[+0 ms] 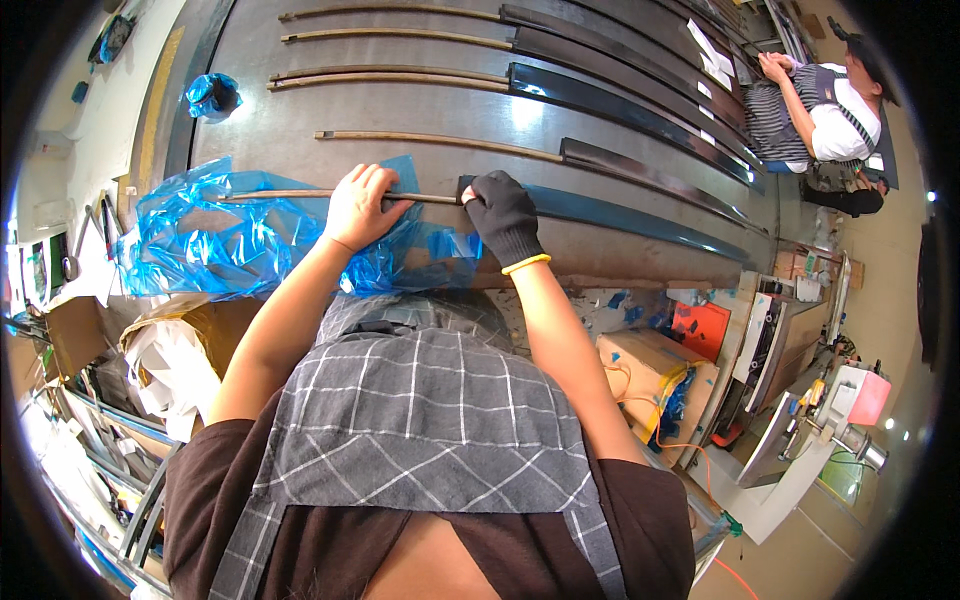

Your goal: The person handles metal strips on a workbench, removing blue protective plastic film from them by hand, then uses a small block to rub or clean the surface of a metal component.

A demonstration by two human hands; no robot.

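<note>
A long, thin brownish metal rod [280,195] lies crosswise before me, over crumpled blue plastic film [190,240]. My bare left hand [365,207] is closed over the rod, thumb pointing right. At its right the rod meets a wider, dark strip [620,216] with a bluish sheen, which runs off to the right. My right hand [503,217], in a black glove with a yellow cuff, is closed round that strip's left end, the thumb at the joint. A loose piece of blue film lies between my hands.
Several similar strips with rod ends [430,138] lie side by side on the grey table [270,115]. A blue-wrapped roll [210,95] stands at the far left. A cardboard box [655,385] is at my right. Another person [830,115] works at the table's far right end.
</note>
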